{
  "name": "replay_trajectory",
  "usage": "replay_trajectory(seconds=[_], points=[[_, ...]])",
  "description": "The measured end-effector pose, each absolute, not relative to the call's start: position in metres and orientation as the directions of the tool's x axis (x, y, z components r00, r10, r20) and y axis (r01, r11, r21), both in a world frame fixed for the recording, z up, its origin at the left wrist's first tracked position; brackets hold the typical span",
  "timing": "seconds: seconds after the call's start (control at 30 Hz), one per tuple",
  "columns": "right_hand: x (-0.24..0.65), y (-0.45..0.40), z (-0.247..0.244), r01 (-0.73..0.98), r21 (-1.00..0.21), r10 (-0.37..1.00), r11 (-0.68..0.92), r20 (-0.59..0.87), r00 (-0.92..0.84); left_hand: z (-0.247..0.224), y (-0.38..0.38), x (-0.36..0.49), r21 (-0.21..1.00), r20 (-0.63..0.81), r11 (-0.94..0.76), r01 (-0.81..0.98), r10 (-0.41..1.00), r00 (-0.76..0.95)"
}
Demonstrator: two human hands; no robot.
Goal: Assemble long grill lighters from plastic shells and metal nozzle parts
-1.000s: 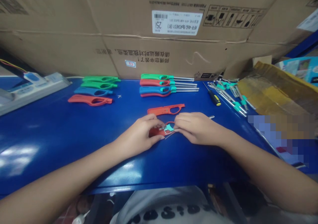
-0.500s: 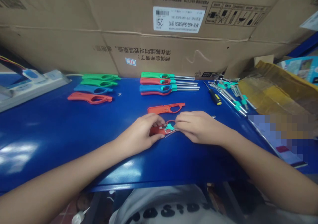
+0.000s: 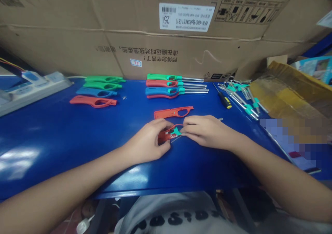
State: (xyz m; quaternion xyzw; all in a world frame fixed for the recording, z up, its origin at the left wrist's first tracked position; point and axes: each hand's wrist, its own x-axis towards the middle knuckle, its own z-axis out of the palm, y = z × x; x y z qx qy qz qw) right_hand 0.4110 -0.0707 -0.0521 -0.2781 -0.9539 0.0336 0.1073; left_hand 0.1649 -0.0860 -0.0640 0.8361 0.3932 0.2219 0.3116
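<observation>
Head view: blue bench [image 3: 52,151]
Left hand [image 3: 146,140]: closed around red lighter shell [image 3: 163,136]
Right hand [image 3: 210,132]: narrow pinch at teal insert [image 3: 176,132]
12 o'clock from hands: second red shell [image 3: 173,113]

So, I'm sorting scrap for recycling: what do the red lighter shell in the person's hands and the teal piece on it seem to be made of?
The red lighter shell looks like moulded plastic: opaque, evenly coloured, with a soft satin sheen. The teal piece also looks like opaque matte plastic, though it is too small to be sure.
</observation>
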Motion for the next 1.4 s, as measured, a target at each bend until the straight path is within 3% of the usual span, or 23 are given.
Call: replay_trajectory(seconds=[0.17,0.47,0.67,0.93,1.27,1.4], points=[[0.4101,-0.0694,-0.0537,0.539,-0.279,0.593,0.795,0.169,-0.787,-0.0648,-0.0891,0.1681,0.708,0.13,-0.466,0.531,0.825,0.551],[0.4069,-0.0709,-0.0498,0.573,-0.367,0.65,0.733,0.13,-0.749,-0.0696,-0.0863,0.1716,0.719,0.146,-0.445,0.535,0.848,0.51],[0.4069,-0.0708,-0.0484,0.645,-0.269,0.691,0.716,0.139,-0.709,-0.0699,-0.0859,0.1698,0.742,0.155,-0.446,0.501,0.841,0.518],[0.4068,-0.0715,-0.0543,0.593,-0.184,0.621,0.784,0.198,-0.759,-0.0716,-0.087,0.1702,0.725,0.206,-0.477,0.496,0.838,0.505],[0.4064,-0.072,-0.0546,0.594,-0.128,0.608,0.794,0.136,-0.782,-0.0731,-0.0856,0.1702,0.765,0.226,-0.457,0.454,0.85,0.475],[0.4072,-0.0725,-0.054,0.62,-0.127,0.632,0.774,0.091,-0.77,-0.0726,-0.0825,0.1677,0.714,0.273,-0.518,0.471,0.825,0.494]])
